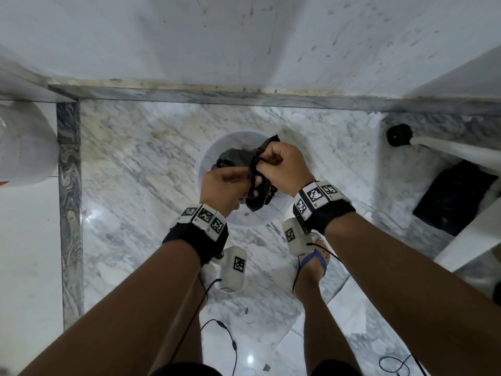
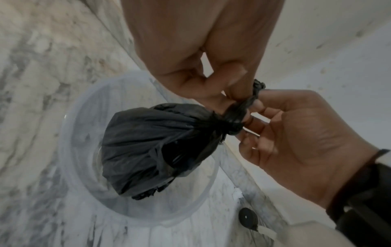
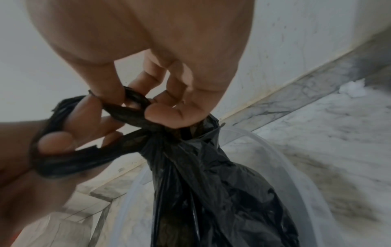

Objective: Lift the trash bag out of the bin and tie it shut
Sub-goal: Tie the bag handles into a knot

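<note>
marble floor (image 1: pixel 141 164) below; i hold the trash bag (image 2: pixel 152 147) above the bin (image 2: pixel 69 127). risk: the twisted neck slips before the knot cinches, probably only half formed. left hand (image 1: pixel 221 187) is looped by the strand, fingers curled; right hand (image 1: pixel 282 165) pinches the neck.

Veined marble floor (image 1: pixel 141 164), scuffed white wall (image 1: pixel 244 36)
</note>
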